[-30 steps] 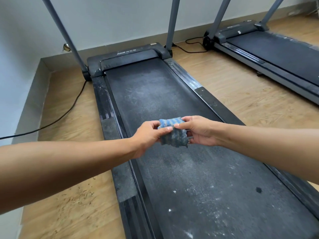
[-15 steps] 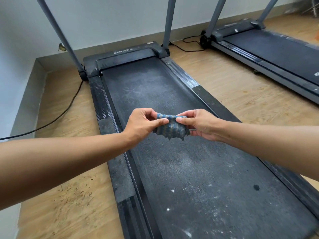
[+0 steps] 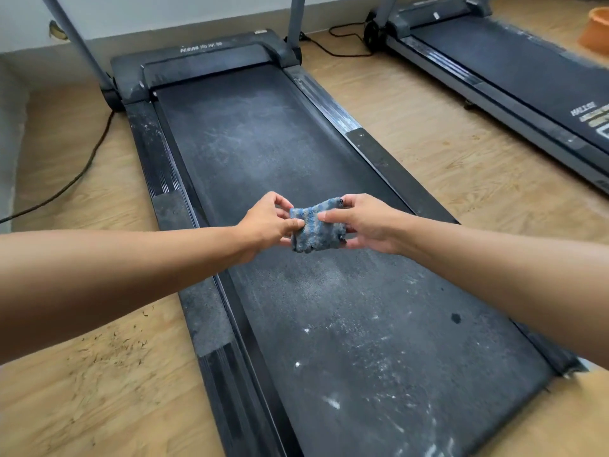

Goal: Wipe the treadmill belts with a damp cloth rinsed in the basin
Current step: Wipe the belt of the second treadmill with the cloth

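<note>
Vs half a sec back: the cloth [image 3: 316, 230] isn't a scrunched wad now. It's pulled flatter and taller, and an orange basin [image 3: 597, 28] has come into view at the far right.

Left hand [image 3: 263, 224]: thumb & fingertips pinch the cloth's left edge, other fingers curled. Right hand [image 3: 369, 225]: thumb in front, fingers curled behind, pinching the right edge; top corner pokes out by the forefinger.

Hands are close but apart, w/ the cloth spanning the gap. The cloth's blue-grey striped, held up over the dusty treadmill belt [image 3: 296, 143], approx mid-length. Can't tell if it clears the belt. A second treadmill [image 3: 527, 70] sits far right.
</note>
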`<state>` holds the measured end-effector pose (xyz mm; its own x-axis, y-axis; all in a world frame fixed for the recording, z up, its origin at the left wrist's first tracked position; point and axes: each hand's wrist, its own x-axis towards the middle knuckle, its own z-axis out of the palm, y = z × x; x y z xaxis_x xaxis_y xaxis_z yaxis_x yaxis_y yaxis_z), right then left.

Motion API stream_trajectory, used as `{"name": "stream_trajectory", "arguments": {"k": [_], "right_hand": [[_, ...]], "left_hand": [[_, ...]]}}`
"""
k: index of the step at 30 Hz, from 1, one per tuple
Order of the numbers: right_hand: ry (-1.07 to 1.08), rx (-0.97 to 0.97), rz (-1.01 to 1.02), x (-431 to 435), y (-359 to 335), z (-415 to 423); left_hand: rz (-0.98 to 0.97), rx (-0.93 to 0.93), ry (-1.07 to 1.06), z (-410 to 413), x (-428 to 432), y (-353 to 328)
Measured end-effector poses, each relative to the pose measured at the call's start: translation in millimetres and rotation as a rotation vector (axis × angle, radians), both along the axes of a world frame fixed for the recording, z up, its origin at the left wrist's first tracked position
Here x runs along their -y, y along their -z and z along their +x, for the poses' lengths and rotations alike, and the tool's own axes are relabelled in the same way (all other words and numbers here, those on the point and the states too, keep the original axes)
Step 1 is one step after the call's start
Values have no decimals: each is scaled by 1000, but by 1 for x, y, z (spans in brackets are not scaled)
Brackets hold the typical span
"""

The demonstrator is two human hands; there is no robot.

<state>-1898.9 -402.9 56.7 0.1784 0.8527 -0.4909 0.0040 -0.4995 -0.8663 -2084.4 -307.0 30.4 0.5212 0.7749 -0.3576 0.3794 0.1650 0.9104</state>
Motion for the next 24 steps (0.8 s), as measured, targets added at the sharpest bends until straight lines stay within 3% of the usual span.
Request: {"name": "stream_trajectory", "arguments": {"k": [3, 7, 11, 15, 19, 24], "right_hand": [[-46, 250, -11, 6, 14, -14], [-71, 659, 148, 2, 23, -19], [-198, 747, 342, 17, 57, -48], [-619, 778, 283, 56, 103, -73], [-501, 1066, 473, 66, 117, -94], [-719, 1214, 251, 31, 151, -142]], "left_hand": [[67, -148, 162, 8, -10, 15], [289, -392, 393, 0, -40, 23], [646, -661, 706, -37, -72, 20], [699, -826, 919, -75, -84, 26], [878, -1091, 1122, -96, -79, 19], [840, -1316, 1173, -125, -84, 25]]}}
